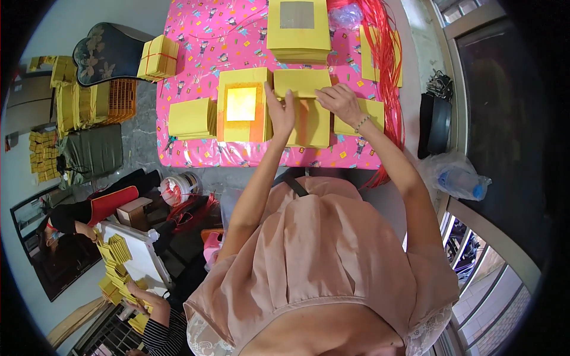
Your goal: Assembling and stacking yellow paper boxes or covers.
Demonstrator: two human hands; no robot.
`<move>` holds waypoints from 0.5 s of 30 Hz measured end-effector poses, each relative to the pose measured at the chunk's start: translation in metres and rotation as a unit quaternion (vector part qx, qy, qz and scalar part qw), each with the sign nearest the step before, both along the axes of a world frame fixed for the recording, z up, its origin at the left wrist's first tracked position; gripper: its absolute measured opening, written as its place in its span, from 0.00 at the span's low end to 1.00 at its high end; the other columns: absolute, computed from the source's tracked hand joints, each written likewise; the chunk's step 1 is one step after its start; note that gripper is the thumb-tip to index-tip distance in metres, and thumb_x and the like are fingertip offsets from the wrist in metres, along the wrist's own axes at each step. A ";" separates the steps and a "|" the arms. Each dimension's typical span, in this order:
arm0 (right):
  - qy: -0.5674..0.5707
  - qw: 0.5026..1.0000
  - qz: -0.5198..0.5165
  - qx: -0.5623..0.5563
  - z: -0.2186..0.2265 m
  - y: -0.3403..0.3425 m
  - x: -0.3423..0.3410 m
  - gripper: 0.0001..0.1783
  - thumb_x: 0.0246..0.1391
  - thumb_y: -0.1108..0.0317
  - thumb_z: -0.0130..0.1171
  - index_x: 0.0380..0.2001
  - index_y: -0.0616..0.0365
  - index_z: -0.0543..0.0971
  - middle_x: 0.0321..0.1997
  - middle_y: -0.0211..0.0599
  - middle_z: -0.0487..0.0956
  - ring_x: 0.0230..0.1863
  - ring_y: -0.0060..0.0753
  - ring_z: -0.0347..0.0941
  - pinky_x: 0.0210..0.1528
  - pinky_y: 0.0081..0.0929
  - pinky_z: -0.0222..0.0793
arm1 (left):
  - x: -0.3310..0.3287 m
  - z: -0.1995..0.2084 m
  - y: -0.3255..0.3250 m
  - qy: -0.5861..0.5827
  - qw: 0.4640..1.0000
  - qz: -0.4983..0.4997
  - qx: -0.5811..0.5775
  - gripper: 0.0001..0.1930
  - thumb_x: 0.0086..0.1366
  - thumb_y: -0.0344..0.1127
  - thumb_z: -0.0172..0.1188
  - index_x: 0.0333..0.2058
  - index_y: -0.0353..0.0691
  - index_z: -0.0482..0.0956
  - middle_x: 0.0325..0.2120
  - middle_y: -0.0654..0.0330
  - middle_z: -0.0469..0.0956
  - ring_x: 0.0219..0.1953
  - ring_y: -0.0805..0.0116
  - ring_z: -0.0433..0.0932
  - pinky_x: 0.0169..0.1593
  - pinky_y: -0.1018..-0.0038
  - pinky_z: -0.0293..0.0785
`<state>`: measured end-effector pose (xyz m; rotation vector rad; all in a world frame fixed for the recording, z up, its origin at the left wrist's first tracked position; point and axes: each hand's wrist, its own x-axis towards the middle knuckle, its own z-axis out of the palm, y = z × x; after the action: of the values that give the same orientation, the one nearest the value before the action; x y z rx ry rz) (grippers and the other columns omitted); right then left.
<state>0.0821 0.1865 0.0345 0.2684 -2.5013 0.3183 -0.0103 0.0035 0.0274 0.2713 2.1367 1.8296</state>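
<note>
In front of me lies a stack of yellow paper (309, 127) with an orange stripe. A yellow sheet (301, 83) is folded up across its far part. My right hand (343, 105), wearing a bracelet, pinches the right edge of this sheet. On the other side, my left hand (280, 113) has its fingers stretched and thumb apart, resting along the left edge. Left of it is a yellow stack (241, 76) topped by a bright square in an orange frame (241, 104). Smaller yellow stacks lie at the left (190, 118) and right (366, 115).
The table has a pink patterned cover (202, 59). At its far side stands a tall yellow stack (297, 44); red strands (386, 71) hang over the right edge. A tied yellow bundle (158, 57) sits far left. Other people handle yellow paper at a white table (139, 255).
</note>
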 end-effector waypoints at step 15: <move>-0.181 0.679 -0.277 -0.655 -0.019 0.017 0.137 0.19 0.61 0.66 0.57 0.52 0.65 0.70 0.39 0.35 0.78 0.41 0.30 0.75 0.40 0.25 0.71 | 0.081 0.006 0.046 -0.130 0.980 -0.085 0.121 0.33 0.57 0.19 0.51 0.62 0.40 0.54 0.46 0.51 0.69 0.42 0.65 0.75 0.35 0.72 0.81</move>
<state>0.2193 0.2032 0.0152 -1.1892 -1.8653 1.8404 0.0705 0.0495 0.0332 0.2462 1.6676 1.9070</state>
